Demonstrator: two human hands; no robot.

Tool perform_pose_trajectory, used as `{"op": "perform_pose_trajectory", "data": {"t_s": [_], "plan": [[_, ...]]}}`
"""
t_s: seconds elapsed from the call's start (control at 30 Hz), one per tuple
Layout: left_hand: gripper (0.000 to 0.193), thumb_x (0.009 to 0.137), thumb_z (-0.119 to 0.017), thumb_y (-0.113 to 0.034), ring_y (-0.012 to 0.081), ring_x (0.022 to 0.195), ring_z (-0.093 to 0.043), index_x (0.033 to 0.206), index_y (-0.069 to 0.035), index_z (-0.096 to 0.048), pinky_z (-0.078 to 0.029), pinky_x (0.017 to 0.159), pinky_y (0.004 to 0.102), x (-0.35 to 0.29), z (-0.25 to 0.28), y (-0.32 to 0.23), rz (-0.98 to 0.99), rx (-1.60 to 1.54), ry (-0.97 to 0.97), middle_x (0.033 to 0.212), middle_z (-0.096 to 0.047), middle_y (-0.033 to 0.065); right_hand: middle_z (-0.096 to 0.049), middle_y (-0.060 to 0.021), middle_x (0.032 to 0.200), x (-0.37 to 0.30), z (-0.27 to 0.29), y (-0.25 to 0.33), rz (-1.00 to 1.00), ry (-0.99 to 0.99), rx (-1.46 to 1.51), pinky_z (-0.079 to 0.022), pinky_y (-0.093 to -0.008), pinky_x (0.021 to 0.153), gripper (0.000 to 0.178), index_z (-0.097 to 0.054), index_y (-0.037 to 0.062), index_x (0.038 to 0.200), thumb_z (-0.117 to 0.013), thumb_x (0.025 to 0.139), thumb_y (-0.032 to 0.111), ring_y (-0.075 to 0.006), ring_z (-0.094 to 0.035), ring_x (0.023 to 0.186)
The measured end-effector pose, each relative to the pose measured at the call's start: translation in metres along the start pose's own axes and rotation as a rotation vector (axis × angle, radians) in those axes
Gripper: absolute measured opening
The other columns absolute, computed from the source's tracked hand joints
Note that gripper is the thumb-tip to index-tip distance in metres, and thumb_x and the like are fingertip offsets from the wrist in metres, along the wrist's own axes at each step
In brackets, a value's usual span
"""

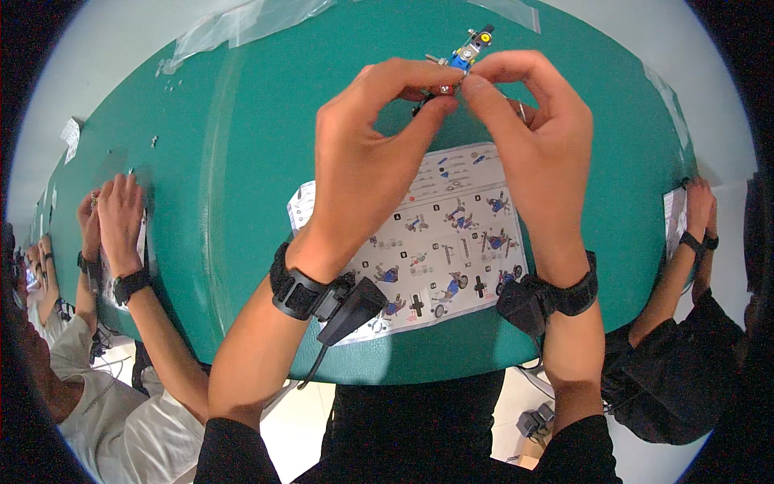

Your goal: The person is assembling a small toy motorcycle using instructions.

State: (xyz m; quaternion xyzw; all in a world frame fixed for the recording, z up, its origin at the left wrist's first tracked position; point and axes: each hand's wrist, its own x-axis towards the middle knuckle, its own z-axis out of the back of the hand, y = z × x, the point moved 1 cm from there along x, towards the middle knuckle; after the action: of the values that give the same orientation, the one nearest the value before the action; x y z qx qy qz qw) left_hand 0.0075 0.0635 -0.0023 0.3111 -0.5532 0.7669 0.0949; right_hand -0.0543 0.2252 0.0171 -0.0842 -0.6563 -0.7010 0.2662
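Observation:
Above the green table, both my hands meet at a small half-built toy model (465, 59) of metal strips, screws and blue, red and yellow parts. My left hand (363, 153) pinches its lower end between thumb and forefinger, close to a red piece. The thumb and forefinger of my right hand (548, 137) are closed on the model's blue middle part from the other side. Its upper end sticks up past my fingertips, with a yellow round piece and a dark tip. My fingers hide much of the lower part. Below my hands lies a printed assembly sheet (443, 226) with small pictures of a motorcycle-like model.
Clear plastic bags (250, 24) lie along the far edge of the green table (266, 161). Tiny loose parts (154, 141) are scattered at the left. One person's hands (121, 214) work at the left, another's (700, 206) at the right. Black devices (355, 310) are strapped to my wrists.

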Motion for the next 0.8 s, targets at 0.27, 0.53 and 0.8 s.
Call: {"op": "perform_pose_trajectory", "data": {"t_s": [0.27, 0.53, 0.8], "plan": [[0.024, 0.096, -0.078, 0.007, 0.0197, 0.116, -0.073, 0.119, 0.002, -0.077, -0.057, 0.106, 0.0342, 0.0008, 0.0007, 0.0013, -0.024, 0.029, -0.016, 0.123, -0.078, 0.0119, -0.078, -0.0030, 0.095, -0.0006, 0.0009, 0.0059, -0.080, 0.037, -0.020, -0.052, -0.0225, 0.068, 0.014, -0.078, -0.0011, 0.104, -0.080, 0.099, 0.012, -0.0041, -0.067, 0.080], [0.026, 0.096, -0.077, 0.008, 0.0211, 0.117, -0.073, 0.121, 0.003, -0.077, -0.057, 0.107, 0.0351, -0.0021, -0.0045, -0.0002, -0.068, 0.035, -0.010, 0.125, -0.077, 0.0135, -0.078, -0.0035, 0.099, -0.0076, 0.0022, 0.0059, -0.026, -0.029, -0.023, -0.052, -0.0230, 0.068, 0.013, -0.078, 0.0003, 0.107, -0.078, 0.099, 0.010, -0.0064, -0.070, 0.088], [0.028, 0.095, -0.077, 0.010, 0.0209, 0.116, -0.073, 0.122, 0.003, -0.076, -0.058, 0.105, 0.0346, -0.0002, -0.0031, 0.0001, -0.052, 0.041, -0.012, 0.124, -0.077, 0.0132, -0.078, -0.0040, 0.098, -0.0065, 0.0024, 0.0086, -0.067, 0.000, -0.148, -0.051, -0.0226, 0.067, 0.012, -0.078, 0.0017, 0.108, -0.078, 0.098, 0.009, -0.0071, -0.069, 0.086]]}}
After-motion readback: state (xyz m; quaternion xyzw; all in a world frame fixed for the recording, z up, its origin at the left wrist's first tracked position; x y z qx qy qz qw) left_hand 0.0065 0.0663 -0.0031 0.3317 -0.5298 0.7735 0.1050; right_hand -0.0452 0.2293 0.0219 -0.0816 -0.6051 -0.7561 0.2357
